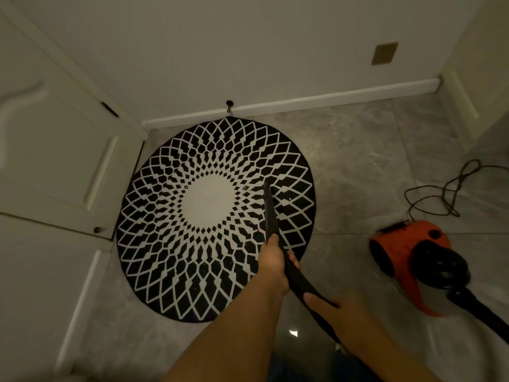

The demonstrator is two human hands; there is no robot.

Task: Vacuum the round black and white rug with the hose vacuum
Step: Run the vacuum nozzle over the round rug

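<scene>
- Head view: I'm seeing the left hand (271, 261) curling round the black nozzle wand (270, 210), thumb lying along its top, fingertips peeking out on the far side.
- The right hand (334, 308) is wrapping the hose (300, 285) lower down, just behind the left.
- The wand is reaching ahead of both grips, its tip sitting on the round black and white rug (214, 216), right of the white centre (contact looks likely).
- The orange vacuum body (407, 244) is resting on the tile floor (358, 166), right of the rug.
</scene>
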